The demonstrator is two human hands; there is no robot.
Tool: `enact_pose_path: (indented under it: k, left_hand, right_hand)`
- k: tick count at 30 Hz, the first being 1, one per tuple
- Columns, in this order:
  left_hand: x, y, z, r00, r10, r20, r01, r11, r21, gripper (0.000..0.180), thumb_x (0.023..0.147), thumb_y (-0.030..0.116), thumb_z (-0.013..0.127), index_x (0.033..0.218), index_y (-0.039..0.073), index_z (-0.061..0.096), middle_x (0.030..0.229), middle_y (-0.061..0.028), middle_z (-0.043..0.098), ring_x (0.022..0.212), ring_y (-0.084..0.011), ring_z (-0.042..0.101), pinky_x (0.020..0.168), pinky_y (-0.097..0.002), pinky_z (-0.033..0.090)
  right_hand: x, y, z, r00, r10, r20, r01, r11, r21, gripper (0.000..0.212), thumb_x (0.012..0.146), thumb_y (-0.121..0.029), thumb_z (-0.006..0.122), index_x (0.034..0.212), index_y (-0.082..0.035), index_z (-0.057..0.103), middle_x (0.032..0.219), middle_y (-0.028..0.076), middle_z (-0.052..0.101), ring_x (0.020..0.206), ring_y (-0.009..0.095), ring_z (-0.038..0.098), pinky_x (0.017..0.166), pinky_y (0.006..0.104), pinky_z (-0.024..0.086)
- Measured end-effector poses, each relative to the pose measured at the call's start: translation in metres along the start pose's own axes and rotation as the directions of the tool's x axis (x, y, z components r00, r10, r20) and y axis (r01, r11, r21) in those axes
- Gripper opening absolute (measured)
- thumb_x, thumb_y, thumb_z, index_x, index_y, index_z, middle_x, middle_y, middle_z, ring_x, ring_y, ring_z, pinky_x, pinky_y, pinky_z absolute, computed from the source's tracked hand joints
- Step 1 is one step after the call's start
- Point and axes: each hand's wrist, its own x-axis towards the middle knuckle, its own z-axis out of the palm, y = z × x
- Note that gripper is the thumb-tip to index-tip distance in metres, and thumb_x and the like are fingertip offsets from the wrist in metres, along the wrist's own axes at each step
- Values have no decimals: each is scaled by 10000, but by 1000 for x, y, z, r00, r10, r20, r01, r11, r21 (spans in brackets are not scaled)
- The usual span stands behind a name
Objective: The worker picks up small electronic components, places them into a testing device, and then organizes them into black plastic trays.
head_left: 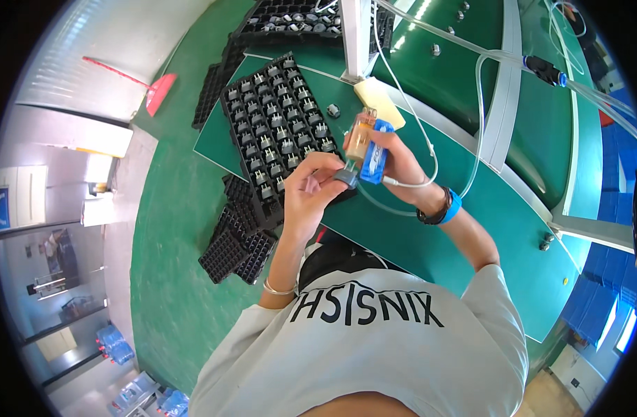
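My right hand (400, 161) grips a blue tool (375, 154) with a thin clear hose running from it, together with a small amber translucent bottle (361, 133). The tool's tip points down at a small dark grey part (346, 178). My left hand (308, 186) pinches that part between thumb and fingers, just below the tool. Both hands are held above the green table (436, 243), right beside a black tray (276, 132) filled with several similar small parts in its cells.
Empty black trays (236, 243) are stacked at the table's left edge, and another filled tray (290, 21) lies farther back. A pale yellow block (379, 101) and a white post (356, 35) stand behind the hands. Clear hoses cross the raised green surface (471, 55). A red-handled broom (155, 89) lies on the floor.
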Motion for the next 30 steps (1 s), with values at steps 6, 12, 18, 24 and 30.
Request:
enact_pose_path:
  k: [6,12,18,24,30]
  left_hand:
    - [-2,-3,5,1000,0,19,0,1000,5,265,711,-125,626,937,-2,561,971,-56,521,892,-147,570,802,-264,482]
    - [-4,-13,5,995,94,-21,-92,993,70,300,695,-127,641,955,-2,561,946,-49,519,905,-145,564,792,-259,482]
    - [2,-8,-11,970,92,-224,10,910,415,283,701,-79,668,953,6,573,939,-47,533,835,-120,553,759,-237,465]
    - [17,-16,-38,994,91,52,-81,347,934,232,707,64,682,924,51,603,903,-65,562,814,-225,535,746,-314,441]
    - [24,-31,-31,993,-24,117,-113,138,984,170,724,117,672,864,56,598,873,-60,528,824,-244,515,762,-345,434]
  right_hand:
    - [-14,0,6,998,18,-66,-30,985,-172,366,881,-289,451,1123,-16,477,1014,77,563,904,144,573,799,275,474]
    - [-17,8,4,997,36,-65,-45,988,-147,368,883,-275,463,1143,-14,469,1012,61,567,874,129,581,755,255,487]
    - [6,-5,-43,895,-393,-210,254,837,-485,337,874,-233,527,1121,-5,499,964,42,591,816,107,585,695,230,481]
    - [40,-33,-88,714,-690,122,345,193,-919,343,814,-164,591,1084,28,500,806,57,597,699,123,567,622,267,466]
    - [50,-28,-85,705,-678,207,230,-57,-971,389,784,-179,632,1097,8,497,759,153,599,615,256,587,579,321,464]
